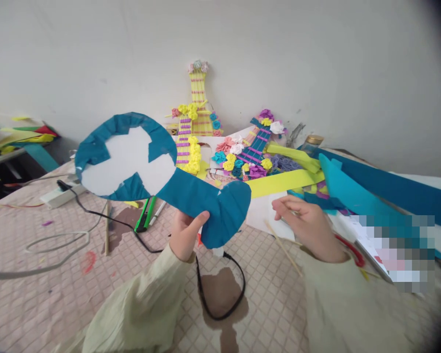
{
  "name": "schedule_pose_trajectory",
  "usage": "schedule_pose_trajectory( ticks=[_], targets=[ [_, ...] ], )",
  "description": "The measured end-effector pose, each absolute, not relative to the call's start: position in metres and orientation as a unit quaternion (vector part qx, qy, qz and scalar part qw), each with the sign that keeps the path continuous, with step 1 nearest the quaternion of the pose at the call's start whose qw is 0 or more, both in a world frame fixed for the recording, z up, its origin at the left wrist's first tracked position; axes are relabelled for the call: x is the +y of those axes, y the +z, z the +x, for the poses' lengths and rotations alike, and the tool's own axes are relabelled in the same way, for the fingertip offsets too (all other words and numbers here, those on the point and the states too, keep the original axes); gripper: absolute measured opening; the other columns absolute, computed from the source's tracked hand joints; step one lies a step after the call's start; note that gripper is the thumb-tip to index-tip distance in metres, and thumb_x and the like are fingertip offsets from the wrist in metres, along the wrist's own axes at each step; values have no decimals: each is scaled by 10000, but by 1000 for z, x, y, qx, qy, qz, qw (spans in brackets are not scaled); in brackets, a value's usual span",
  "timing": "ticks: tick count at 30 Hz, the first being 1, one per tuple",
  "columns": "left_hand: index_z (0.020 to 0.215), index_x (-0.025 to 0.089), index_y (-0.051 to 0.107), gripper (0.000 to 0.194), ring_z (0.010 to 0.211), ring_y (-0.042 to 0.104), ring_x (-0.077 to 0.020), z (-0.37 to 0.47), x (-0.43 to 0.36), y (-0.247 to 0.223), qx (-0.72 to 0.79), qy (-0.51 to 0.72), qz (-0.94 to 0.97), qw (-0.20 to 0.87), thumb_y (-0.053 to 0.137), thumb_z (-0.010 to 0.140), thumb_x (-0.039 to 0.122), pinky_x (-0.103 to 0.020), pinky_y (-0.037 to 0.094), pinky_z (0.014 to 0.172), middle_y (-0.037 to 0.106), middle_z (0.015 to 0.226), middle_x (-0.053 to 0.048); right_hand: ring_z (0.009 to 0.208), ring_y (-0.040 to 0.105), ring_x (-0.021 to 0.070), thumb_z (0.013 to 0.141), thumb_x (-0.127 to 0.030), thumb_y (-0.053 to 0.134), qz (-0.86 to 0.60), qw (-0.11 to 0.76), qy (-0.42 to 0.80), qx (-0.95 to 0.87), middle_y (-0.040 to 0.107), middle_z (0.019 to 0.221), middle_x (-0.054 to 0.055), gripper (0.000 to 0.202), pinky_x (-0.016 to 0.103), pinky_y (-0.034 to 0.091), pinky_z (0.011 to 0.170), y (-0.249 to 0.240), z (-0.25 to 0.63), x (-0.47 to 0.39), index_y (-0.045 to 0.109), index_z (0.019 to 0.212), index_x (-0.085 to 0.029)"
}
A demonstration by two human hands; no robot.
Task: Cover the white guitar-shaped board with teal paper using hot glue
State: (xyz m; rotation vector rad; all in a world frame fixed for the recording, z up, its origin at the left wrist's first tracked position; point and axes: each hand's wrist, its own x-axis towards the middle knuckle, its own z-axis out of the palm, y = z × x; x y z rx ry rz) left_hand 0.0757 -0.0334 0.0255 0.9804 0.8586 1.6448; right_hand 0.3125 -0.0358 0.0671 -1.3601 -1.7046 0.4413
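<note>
My left hand (186,234) grips a flat guitar-like cutout (189,193) by its narrow middle, thumb in front. The cutout is tilted above the table, its larger rounded end to the left. Teal paper covers the neck and the smaller right end and is folded over the rim of the larger end, where white board shows in the middle. To the right, apart from the cutout, my right hand (303,220) has its fingers curled together in a pinch; what lies between them is too small to make out.
Decorated flower pieces (242,152) stand and lie by the wall. Teal and blue paper (363,186) spreads at the right. A green cutter (145,214), a black cable (238,304), a power strip (62,195) and thin sticks (284,249) lie on the tiled-pattern tabletop (132,279).
</note>
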Motion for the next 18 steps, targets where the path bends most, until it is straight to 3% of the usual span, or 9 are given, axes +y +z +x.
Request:
schedule_pose_trajectory(
  ticks=[3, 5, 10, 18],
  targets=[
    [917, 187, 626, 331, 881, 648, -242, 76, -38, 27, 347, 654, 414, 529, 733, 613, 262, -352, 527, 766, 707, 915, -51, 825, 586, 184, 804, -365, 544, -520, 507, 227, -649, 626, 899, 46, 167, 342, 474, 752, 63, 302, -38, 615, 847, -221],
    [915, 182, 619, 342, 882, 649, -250, 78, -41, 29, 345, 635, 422, 548, 738, 603, 255, -367, 532, 767, 704, 934, -62, 855, 588, 177, 798, -321, 566, -484, 532, 245, -650, 614, 970, 49, 205, 335, 483, 761, 61, 295, -41, 589, 981, -232],
    [931, 173, 590, 367, 916, 642, -258, 81, -45, 32, 352, 597, 456, 558, 740, 604, 250, -384, 522, 807, 694, 983, -85, 873, 556, 185, 765, -209, 618, -422, 507, 88, -747, 578, 915, 49, 157, 360, 451, 803, 60, 281, -47, 672, 907, -247],
    [917, 170, 607, 310, 867, 653, -254, 80, -48, 28, 378, 550, 535, 518, 716, 641, 260, -345, 538, 734, 698, 957, -93, 758, 528, 189, 802, -232, 580, -451, 462, -53, -762, 593, 743, 28, 96, 382, 387, 732, 51, 274, -48, 666, 759, -244]
  ],
)
